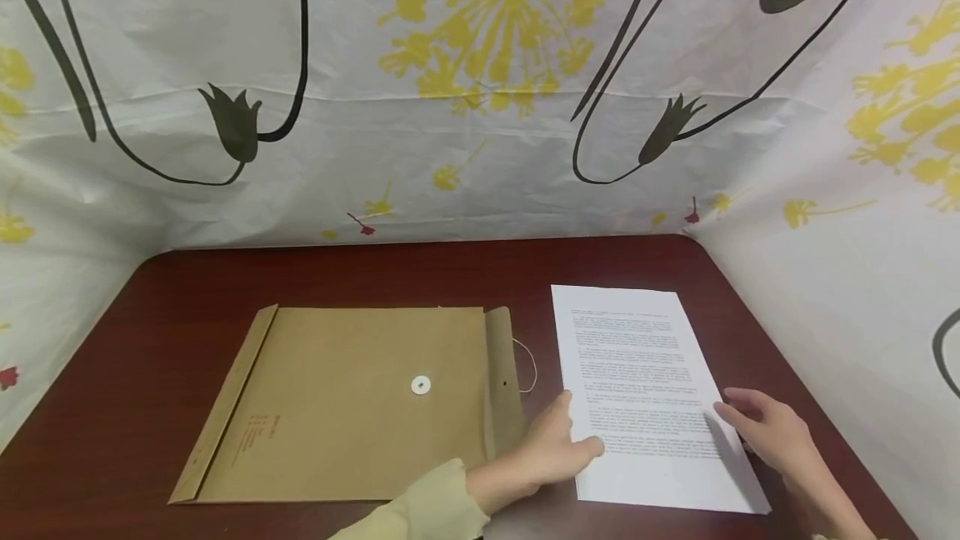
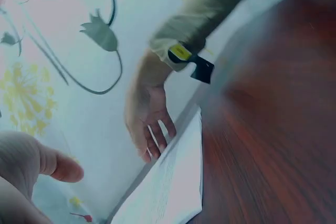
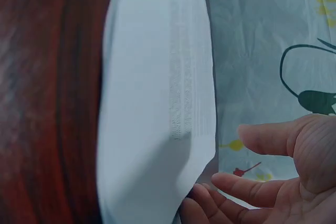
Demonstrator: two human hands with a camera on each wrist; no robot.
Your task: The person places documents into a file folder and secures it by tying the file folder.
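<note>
A stack of white printed paper sheets (image 1: 637,407) lies on the table at the right in the head view. My left hand (image 1: 551,444) is at its left edge, the thumb reaching over the margin. At the opposite edge is my right hand (image 1: 772,427), with thumb and forefinger spread apart. In the right wrist view the lower fingertips (image 3: 202,195) are right at the edge of the sheets, while the thumb stands off them. Left of the stack lies a brown paper document envelope (image 1: 337,398), its flap (image 1: 504,382) unfolded toward the sheets.
The envelope carries a white round button (image 1: 421,385), and a white string (image 1: 534,365) loops out by its flap. The dark red wooden table (image 1: 405,273) has rounded far corners. White patterned cloth (image 1: 480,165) encloses its back and sides.
</note>
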